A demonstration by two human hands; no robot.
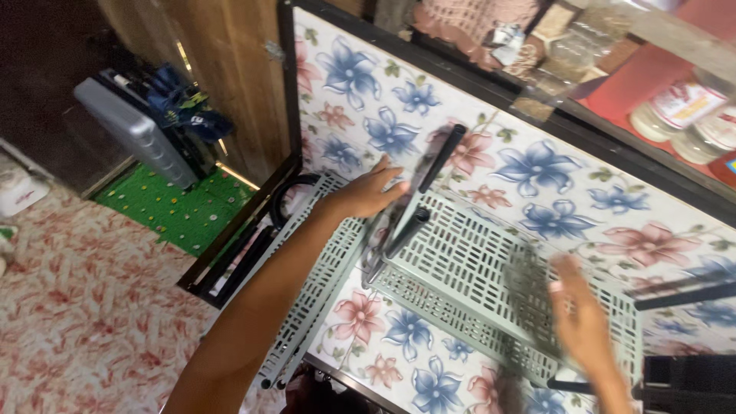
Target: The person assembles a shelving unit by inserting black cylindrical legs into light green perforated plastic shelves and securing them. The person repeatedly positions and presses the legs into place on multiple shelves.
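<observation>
A grey-green perforated shelf panel [460, 261] lies flat on a table with a blue and pink flower-print cover [529, 169]. My left hand [366, 193] reaches across it and grips a long dark piece [435, 165] that stands tilted on edge, its lower end on the panel. My right hand [583, 322], blurred by motion, is at the panel's right part. Its fingers are closed on a smaller perforated grey piece [527, 290] held upright there. A second slatted panel [314, 307] sticks out under my left forearm, past the table's near edge.
Black rods [678, 291] and a black block [686, 376] lie at the table's right. Jars [678, 107] stand behind glass at top right. A grey suitcase [138, 130] and a green mat [184, 211] are on the patterned floor at left.
</observation>
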